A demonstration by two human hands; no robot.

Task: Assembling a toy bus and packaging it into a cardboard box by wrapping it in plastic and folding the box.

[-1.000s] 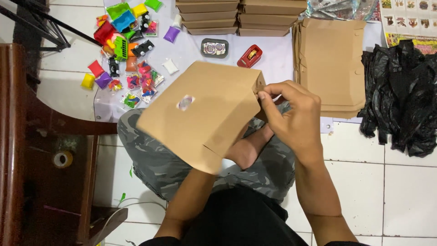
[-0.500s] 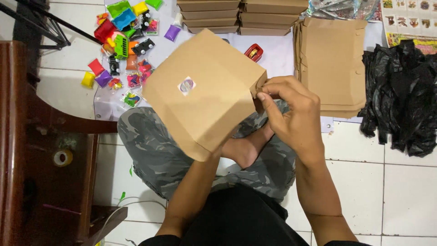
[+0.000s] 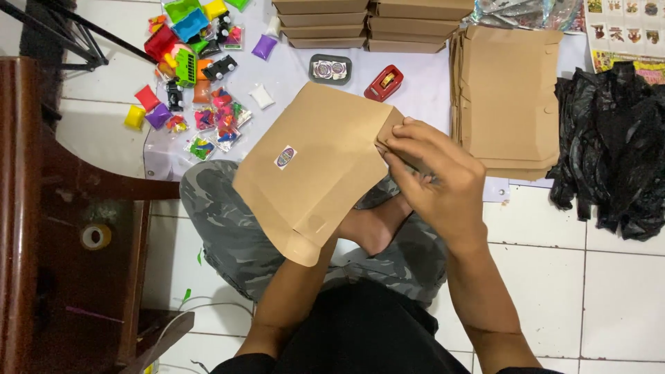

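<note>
Your right hand (image 3: 436, 180) pinches the flat brown cardboard box (image 3: 312, 166) flap mid-frame; left hand hidden beneath, grip unclear. Uneven pressure risks creasing it.

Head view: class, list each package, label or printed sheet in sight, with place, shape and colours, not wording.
Box: flat brown cardboard, held in both hands.
Sticker: small oval on it, pale with dark rim.
Flat boxes: brown stack, right.
Closed boxes: brown stacks, top.
Toy packets: clear, multicoloured, upper left.
Printed sheet: colourful, top right.

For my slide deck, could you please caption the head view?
Right hand folds a flap of a flat brown cardboard box over the lap, red tape dispenser beyond.
</note>
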